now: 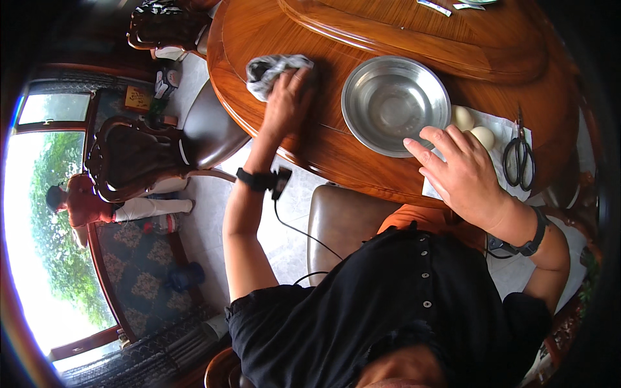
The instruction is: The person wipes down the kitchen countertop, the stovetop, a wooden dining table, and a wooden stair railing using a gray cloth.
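Note:
My left hand (pixel 287 104) grips a crumpled grey-and-white patterned cloth (pixel 262 72) near the rounded left edge of the polished wooden table (pixel 335 169). A wide stainless steel bowl (pixel 356 104) stands between my two hands, with no food visible in it. My right hand (pixel 458 169) is at the bowl's near right rim, fingers spread and holding nothing; whether a fingertip touches the rim I cannot tell. Beside it, two pale eggs, one farther (pixel 463 118) and one nearer (pixel 484 137), lie on a white sheet (pixel 504 128). Black-handled scissors (pixel 518 157) lie at that sheet's right.
A raised wooden turntable (pixel 412 48) covers the table's far part, with small paper packets (pixel 434 7) on it. A brown padded seat (pixel 339 223) is at the near edge. Carved chairs (pixel 140 160) stand to the left. Another person (pixel 92 203) is by the window.

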`<state>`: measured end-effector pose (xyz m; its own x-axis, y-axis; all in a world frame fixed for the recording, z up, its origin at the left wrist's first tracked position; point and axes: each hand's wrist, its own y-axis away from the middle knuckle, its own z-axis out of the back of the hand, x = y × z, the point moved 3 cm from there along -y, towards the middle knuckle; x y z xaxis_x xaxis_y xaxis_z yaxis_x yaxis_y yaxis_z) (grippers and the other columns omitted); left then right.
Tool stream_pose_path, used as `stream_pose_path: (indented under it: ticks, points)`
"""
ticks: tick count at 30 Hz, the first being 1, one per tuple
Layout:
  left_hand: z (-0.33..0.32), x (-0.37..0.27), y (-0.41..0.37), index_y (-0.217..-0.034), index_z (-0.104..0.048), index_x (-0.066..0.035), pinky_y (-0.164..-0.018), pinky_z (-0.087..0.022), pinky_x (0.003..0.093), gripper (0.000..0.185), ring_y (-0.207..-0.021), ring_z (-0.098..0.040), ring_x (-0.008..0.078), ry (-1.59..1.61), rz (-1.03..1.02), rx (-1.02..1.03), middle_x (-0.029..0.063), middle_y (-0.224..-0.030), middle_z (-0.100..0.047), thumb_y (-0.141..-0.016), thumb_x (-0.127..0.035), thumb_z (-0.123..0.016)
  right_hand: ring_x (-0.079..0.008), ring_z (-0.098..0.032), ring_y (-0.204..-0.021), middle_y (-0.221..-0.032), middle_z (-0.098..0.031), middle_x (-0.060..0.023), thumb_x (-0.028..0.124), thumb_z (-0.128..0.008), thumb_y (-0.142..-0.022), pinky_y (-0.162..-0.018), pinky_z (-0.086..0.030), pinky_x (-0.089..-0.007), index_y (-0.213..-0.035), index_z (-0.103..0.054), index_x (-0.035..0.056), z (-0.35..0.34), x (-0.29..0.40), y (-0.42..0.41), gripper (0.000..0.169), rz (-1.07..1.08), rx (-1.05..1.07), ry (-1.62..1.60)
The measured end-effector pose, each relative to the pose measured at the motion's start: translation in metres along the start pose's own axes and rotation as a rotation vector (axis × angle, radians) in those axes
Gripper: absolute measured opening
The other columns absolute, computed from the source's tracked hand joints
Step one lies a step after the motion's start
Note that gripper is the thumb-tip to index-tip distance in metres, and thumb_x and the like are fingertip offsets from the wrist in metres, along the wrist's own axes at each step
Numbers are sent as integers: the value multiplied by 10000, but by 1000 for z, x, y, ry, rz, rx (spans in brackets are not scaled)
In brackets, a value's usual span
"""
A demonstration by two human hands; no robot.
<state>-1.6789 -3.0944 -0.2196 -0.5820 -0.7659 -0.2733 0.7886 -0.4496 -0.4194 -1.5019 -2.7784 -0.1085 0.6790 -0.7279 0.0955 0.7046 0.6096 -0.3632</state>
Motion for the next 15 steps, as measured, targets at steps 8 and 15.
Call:
stream_pose_path:
  ticks: [8, 15]
  points:
    - [5, 272, -28, -1391, -509, -163, -988, -465, 527, 503, -1141, -543, 473, -343, 179, -44, 229, -1314, -560, -921, -318, -600, -260, -571, -1015, -1131, -571, -72, 90, -743, -777, -861, -496, -393, -1154, -659, 57, 35, -10, 23, 388, -139, -23, -21]
    - [-23, 128, -112, -1360, -555, -30, -1000, -481, 366, 520, -1185, -611, 279, 338, 195, 178, 169, -1238, -657, -845, -68, -612, -271, -632, -989, -1069, -598, -96, 100, -703, -862, -846, -535, -385, -1083, -655, 25, 35, -58, 53, 238, -395, -69, -146]
